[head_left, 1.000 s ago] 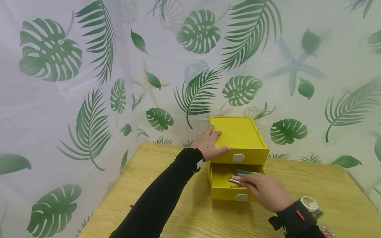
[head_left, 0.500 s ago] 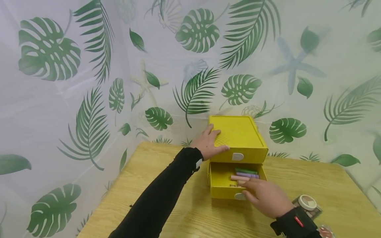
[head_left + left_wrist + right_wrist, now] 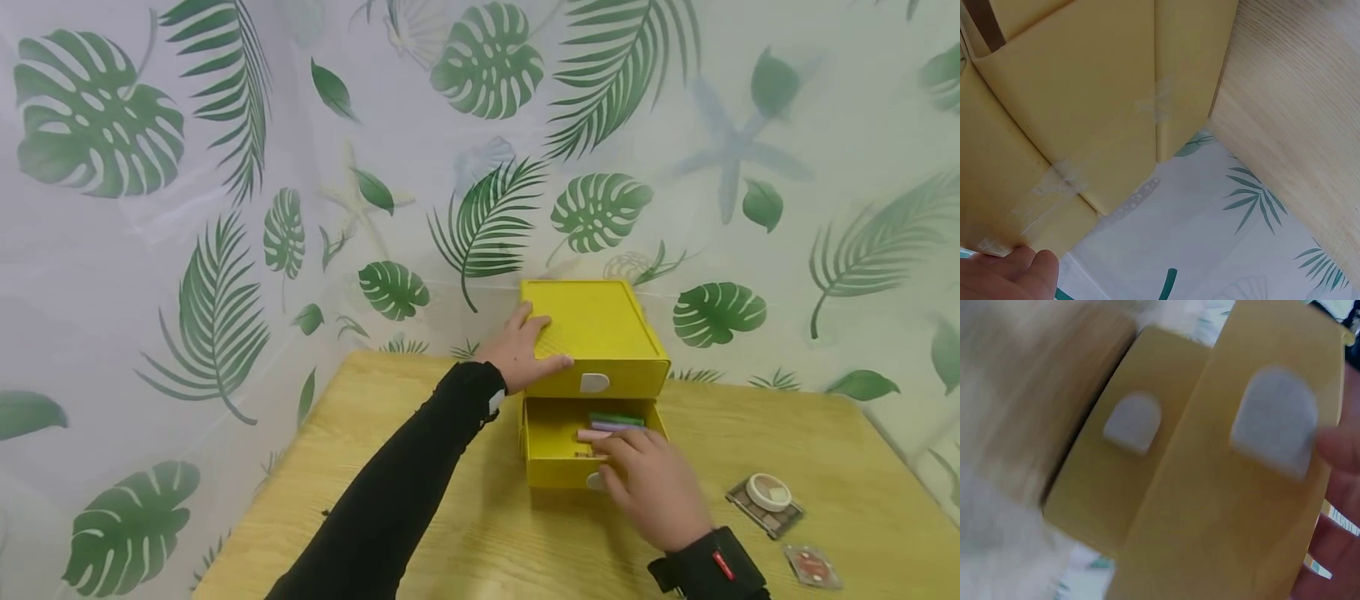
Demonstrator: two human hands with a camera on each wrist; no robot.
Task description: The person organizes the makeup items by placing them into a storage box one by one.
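A yellow two-drawer storage box (image 3: 596, 321) stands against the wall, its lower drawer (image 3: 553, 472) pulled out. My left hand (image 3: 517, 352) rests on the box's top left edge, fingers spread and thumb along the front edge. At the lower drawer's front panel, my right hand (image 3: 662, 490) pinches the rim. Its thumb lies outside by the white pull tab (image 3: 1277, 420), its fingers behind the panel. Slim sticks lie inside the drawer: a green one (image 3: 617, 418), a purple one (image 3: 617, 426) and a pink one (image 3: 591, 435). My right hand hides part of the contents.
On the wooden table (image 3: 420, 467), right of my hand, a round compact (image 3: 768, 492) sits on a makeup palette (image 3: 776, 523). A small clear case with red contents (image 3: 812, 567) lies nearer. The leaf-patterned wall sheet (image 3: 480, 225) rises behind the table.
My right hand has let go of a pale slim stick inside the drawer, then moved onto the drawer's front panel. My left hand stays on the box. The view tilts slightly down.
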